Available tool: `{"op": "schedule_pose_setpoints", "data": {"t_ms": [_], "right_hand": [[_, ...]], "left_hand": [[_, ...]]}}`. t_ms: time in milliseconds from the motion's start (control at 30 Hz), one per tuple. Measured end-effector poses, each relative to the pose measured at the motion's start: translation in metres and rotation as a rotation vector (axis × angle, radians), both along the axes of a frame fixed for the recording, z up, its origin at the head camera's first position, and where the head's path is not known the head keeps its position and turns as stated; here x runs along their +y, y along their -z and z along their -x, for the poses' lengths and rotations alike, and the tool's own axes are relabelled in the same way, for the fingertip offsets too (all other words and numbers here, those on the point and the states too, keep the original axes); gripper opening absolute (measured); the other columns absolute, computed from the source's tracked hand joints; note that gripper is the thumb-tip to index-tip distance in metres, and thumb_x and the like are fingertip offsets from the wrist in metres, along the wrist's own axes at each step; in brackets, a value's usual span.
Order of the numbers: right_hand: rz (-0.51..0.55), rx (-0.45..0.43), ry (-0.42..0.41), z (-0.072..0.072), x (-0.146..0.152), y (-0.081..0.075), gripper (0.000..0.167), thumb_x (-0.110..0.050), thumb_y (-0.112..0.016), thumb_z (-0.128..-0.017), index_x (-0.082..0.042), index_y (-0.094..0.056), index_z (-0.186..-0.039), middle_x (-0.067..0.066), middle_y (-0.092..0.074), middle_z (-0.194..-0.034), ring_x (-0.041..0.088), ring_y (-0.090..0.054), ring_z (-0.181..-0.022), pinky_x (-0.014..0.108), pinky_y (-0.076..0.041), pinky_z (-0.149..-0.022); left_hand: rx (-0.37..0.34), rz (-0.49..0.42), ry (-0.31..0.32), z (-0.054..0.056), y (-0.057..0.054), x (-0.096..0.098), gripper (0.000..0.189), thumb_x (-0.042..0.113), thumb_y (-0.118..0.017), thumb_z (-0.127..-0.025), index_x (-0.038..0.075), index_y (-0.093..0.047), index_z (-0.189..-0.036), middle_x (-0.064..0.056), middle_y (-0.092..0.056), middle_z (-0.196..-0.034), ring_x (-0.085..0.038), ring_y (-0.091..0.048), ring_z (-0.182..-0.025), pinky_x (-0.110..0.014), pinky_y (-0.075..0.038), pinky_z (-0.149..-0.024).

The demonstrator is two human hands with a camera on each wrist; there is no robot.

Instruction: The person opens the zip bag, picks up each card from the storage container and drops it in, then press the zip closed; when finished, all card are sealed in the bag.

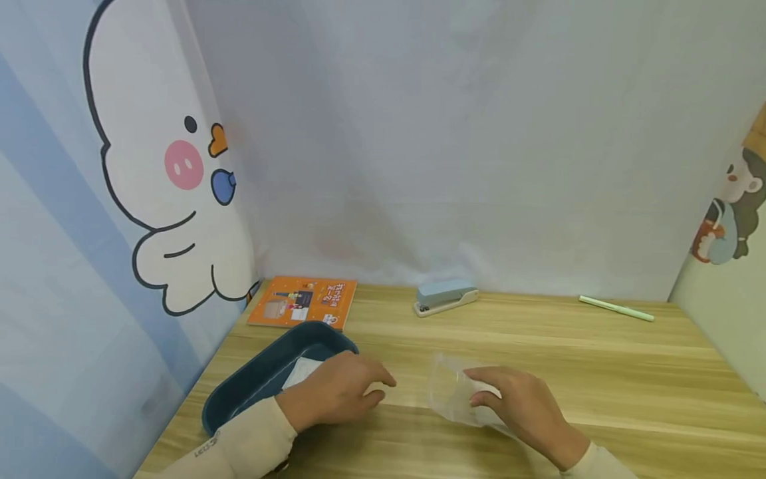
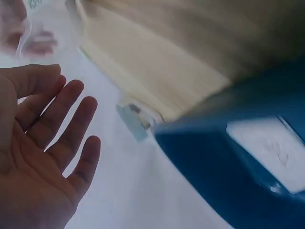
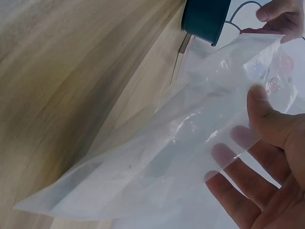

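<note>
At the upper left of the frame, a printed white bird with an orange beak decorates the blue hanging. Below it, at center left, an orange illustrated book lies flat on the wood-grain table. Nearer you, at lower left, is a dark teal tray with a white packet inside. Your left hand is over the tray's right side, released, its fingers slightly bent and grasping nothing.

Just right of center, a blue-and-cream stapler sits near the table's back edge. Below it, at lower center, is the translucent plastic bag, which your right hand grasps at the side nearest you; the right-wrist view shows your thumb on the near face and fingertips behind the film. Farther right, a pale green pen lies near the back edge, and a printed figure in blue fills the right edge.
</note>
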State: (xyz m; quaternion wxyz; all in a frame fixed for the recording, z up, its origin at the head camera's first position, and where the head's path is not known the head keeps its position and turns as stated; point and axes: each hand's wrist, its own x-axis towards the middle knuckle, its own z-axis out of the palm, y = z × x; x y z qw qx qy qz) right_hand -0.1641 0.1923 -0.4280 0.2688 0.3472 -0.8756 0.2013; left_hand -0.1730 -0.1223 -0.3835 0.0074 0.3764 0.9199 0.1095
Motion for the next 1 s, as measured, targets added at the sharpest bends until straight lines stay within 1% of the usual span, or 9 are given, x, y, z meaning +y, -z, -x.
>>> {"op": "schedule_pose_setpoints", "data": {"t_ms": [100,200,300,367,433,667,833,900,1000], "right_hand": [[-0.004,-0.019,0.002,0.0,0.002,-0.001,0.041,-0.023,-0.087,-0.071,-0.013,-0.077,-0.109,0.0,-0.076,-0.104,0.02,-0.074,-0.086,0.029,-0.058,-0.067],[-0.012,-0.041,0.023,0.001,0.005,-0.003,0.042,-0.025,-0.086,-0.072,-0.014,-0.077,-0.11,0.0,-0.076,-0.105,0.02,-0.073,-0.086,0.029,-0.058,-0.067],[-0.018,-0.05,0.044,0.001,0.006,-0.005,0.042,-0.026,-0.086,-0.071,-0.015,-0.077,-0.111,0.0,-0.076,-0.105,0.019,-0.073,-0.087,0.029,-0.058,-0.068],[-0.017,-0.041,0.048,0.001,0.007,-0.005,0.043,-0.026,-0.087,-0.07,-0.015,-0.077,-0.111,-0.001,-0.076,-0.104,0.019,-0.073,-0.087,0.029,-0.058,-0.067],[-0.018,-0.037,0.051,0.001,0.009,-0.005,0.044,-0.026,-0.087,-0.069,-0.015,-0.077,-0.111,-0.001,-0.076,-0.104,0.018,-0.073,-0.086,0.029,-0.057,-0.067],[-0.015,-0.044,0.053,0.0,0.016,-0.003,0.044,-0.023,-0.088,-0.068,-0.013,-0.077,-0.11,0.001,-0.076,-0.104,0.019,-0.073,-0.087,0.03,-0.058,-0.068],[-0.015,-0.028,0.056,0.0,0.018,-0.004,0.044,-0.023,-0.088,-0.068,-0.012,-0.077,-0.11,0.001,-0.076,-0.104,0.019,-0.073,-0.087,0.03,-0.058,-0.068],[-0.014,-0.027,0.057,0.0,0.018,-0.003,0.045,-0.023,-0.089,-0.067,-0.012,-0.078,-0.109,0.0,-0.076,-0.104,0.019,-0.073,-0.087,0.03,-0.058,-0.068],[-0.021,-0.043,0.06,-0.001,0.017,-0.002,0.044,-0.025,-0.088,-0.068,-0.013,-0.078,-0.109,0.0,-0.076,-0.104,0.019,-0.073,-0.087,0.029,-0.058,-0.067]], "left_hand": [[-0.007,-0.014,-0.048,0.004,-0.01,-0.018,0.025,0.021,-0.071,-0.094,0.016,-0.074,-0.119,0.003,-0.071,-0.116,-0.011,-0.068,-0.092,-0.034,-0.055,-0.079],[-0.001,-0.009,-0.077,0.01,-0.017,-0.035,0.026,0.021,-0.072,-0.094,0.014,-0.073,-0.119,0.001,-0.072,-0.115,-0.009,-0.067,-0.079,-0.033,-0.056,-0.072],[0.001,0.025,-0.112,0.016,-0.019,-0.049,0.026,0.022,-0.073,-0.094,0.014,-0.074,-0.118,0.0,-0.072,-0.113,-0.01,-0.067,-0.08,-0.035,-0.056,-0.073],[-0.001,0.043,-0.129,0.019,-0.017,-0.057,0.026,0.022,-0.073,-0.093,0.014,-0.074,-0.117,0.0,-0.072,-0.112,-0.013,-0.068,-0.083,-0.036,-0.056,-0.074],[-0.015,0.058,-0.151,0.022,-0.013,-0.063,0.027,0.022,-0.074,-0.092,0.013,-0.075,-0.117,-0.001,-0.073,-0.111,-0.018,-0.069,-0.092,-0.04,-0.056,-0.079],[-0.167,0.078,-0.241,0.035,0.003,-0.082,0.029,0.015,-0.076,-0.089,0.006,-0.073,-0.116,-0.004,-0.072,-0.11,-0.024,-0.069,-0.096,-0.044,-0.055,-0.081],[-0.216,0.101,-0.264,0.047,0.01,-0.088,0.031,0.014,-0.077,-0.088,0.004,-0.072,-0.117,-0.006,-0.072,-0.111,-0.026,-0.068,-0.101,-0.046,-0.054,-0.086],[-0.24,0.117,-0.28,0.049,0.013,-0.09,0.031,0.014,-0.078,-0.087,0.005,-0.072,-0.117,-0.006,-0.072,-0.111,-0.026,-0.067,-0.101,-0.047,-0.054,-0.086],[-0.299,0.135,-0.326,0.051,0.021,-0.092,0.033,0.016,-0.081,-0.085,0.007,-0.073,-0.115,-0.006,-0.071,-0.112,-0.027,-0.066,-0.102,-0.048,-0.052,-0.087]]}}
